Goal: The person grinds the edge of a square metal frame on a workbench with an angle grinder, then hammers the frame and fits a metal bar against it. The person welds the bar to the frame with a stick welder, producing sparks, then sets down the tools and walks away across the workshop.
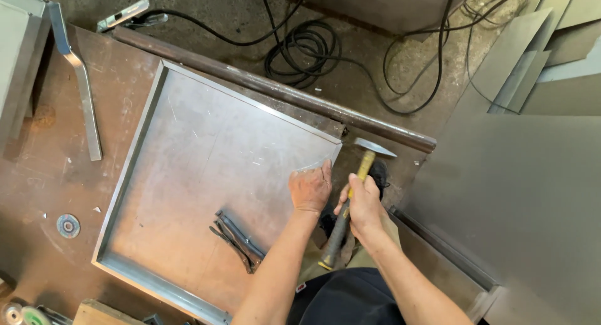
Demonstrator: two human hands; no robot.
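Right hand (363, 203) fisted round yellow-shafted hammer (354, 193), frame centre-right. Left hand (310, 188) flat, fingers together, pressing scratched sheet-metal tray (188, 149) edge. Dark pliers (238, 240) inside tray.

Shallow square sheet-metal tray (206, 168) with folded-up rims, grey and scratched, lies flat on rusty brown workbench, turned diagonal; its right corner bent, under left hand's fingers. Hammer (354, 193), yellow handle with black grip, thin flat steel head, gripped mid-handle, head just beside that corner, handle slanting down-left
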